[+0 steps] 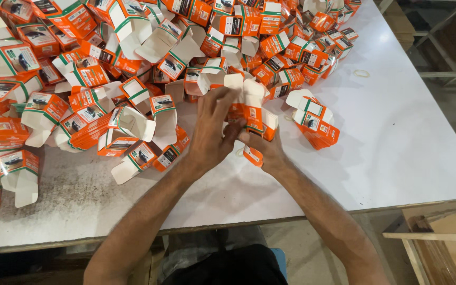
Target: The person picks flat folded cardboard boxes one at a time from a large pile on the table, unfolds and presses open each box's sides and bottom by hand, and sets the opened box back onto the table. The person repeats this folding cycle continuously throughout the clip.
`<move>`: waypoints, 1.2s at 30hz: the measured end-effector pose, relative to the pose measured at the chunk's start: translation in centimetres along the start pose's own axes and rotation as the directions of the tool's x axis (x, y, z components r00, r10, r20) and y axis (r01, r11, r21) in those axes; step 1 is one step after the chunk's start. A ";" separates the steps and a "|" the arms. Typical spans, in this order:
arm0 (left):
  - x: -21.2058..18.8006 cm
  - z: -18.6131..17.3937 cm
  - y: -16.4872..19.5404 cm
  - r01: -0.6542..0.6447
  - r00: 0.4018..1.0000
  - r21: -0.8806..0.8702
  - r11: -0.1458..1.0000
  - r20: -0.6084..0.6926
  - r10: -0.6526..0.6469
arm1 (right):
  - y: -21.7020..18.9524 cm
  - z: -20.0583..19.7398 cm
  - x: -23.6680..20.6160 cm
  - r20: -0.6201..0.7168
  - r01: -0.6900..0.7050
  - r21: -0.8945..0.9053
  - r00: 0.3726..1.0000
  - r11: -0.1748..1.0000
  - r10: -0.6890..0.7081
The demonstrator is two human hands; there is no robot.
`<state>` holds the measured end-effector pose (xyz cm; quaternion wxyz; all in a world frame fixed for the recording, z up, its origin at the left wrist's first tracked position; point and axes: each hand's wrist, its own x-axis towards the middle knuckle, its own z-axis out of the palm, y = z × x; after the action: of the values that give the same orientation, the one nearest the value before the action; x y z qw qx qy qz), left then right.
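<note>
Both hands meet at the middle of the white table (397, 137) around one small orange and white cardboard box (252, 113) with its white flaps open. My left hand (212, 132) covers the box's left side, fingers curled over it. From below, my right hand (265, 148) grips the same box, with an orange flap sticking out under the fingers. A stack of flat-folded boxes of the same kind (315, 124) lies just right of the hands.
A big heap of orange and white boxes with open flaps (133, 58) covers the table's left and far side. A rubber band (361, 73) lies at the far right. The table's front edge (270, 221) runs near my body; wooden frames stand at the lower right.
</note>
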<state>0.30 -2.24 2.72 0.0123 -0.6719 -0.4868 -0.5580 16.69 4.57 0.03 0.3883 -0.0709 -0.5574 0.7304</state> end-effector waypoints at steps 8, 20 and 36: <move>0.3 -0.8 -1.9 0.159 0.986 -0.262 0.952 0.083 -0.142 | 1.0 -1.3 0.4 0.047 -0.143 0.306 0.990 0.941 0.135; -0.9 0.2 -0.6 0.083 0.995 -0.299 0.951 -0.021 -0.093 | 0.9 -0.3 0.1 -0.145 0.099 -0.065 0.984 0.993 -0.107; -0.1 -0.1 -0.9 0.382 0.871 -0.795 0.471 0.139 -0.472 | 0.9 0.8 -0.2 -0.124 0.131 -0.101 0.982 0.986 -0.143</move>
<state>-0.30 -1.91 2.20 -0.4064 -0.4316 -0.3329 -0.7333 15.99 3.78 -0.50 0.4697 -0.0980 -0.5674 0.6692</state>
